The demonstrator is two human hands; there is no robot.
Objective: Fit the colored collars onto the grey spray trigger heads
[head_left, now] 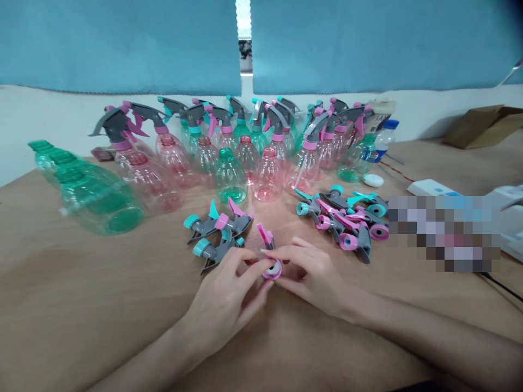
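Observation:
Between my two hands is a pink and grey spray trigger head (pixel 272 269), its round pink collar turned toward me and its pink lever pointing away. The fingers of my left hand (pixel 229 288) pinch the collar from the left. From the right, my right hand (pixel 318 275) grips the same head with thumb and fingers. Just beyond my left hand lies a small group of teal and pink spray heads (pixel 220 234). A larger pile of spray heads (pixel 343 220) lies past my right hand.
Open-necked bottles, a green one (pixel 231 177) and a pink one (pixel 268 177) among them, stand ahead. Behind them are several bottles with spray heads fitted (pixel 278 130). Green bottles (pixel 93 190) stand at left. A white oval object (pixel 373 180), a power strip (pixel 433 188) and a cardboard box (pixel 482 128) are at right.

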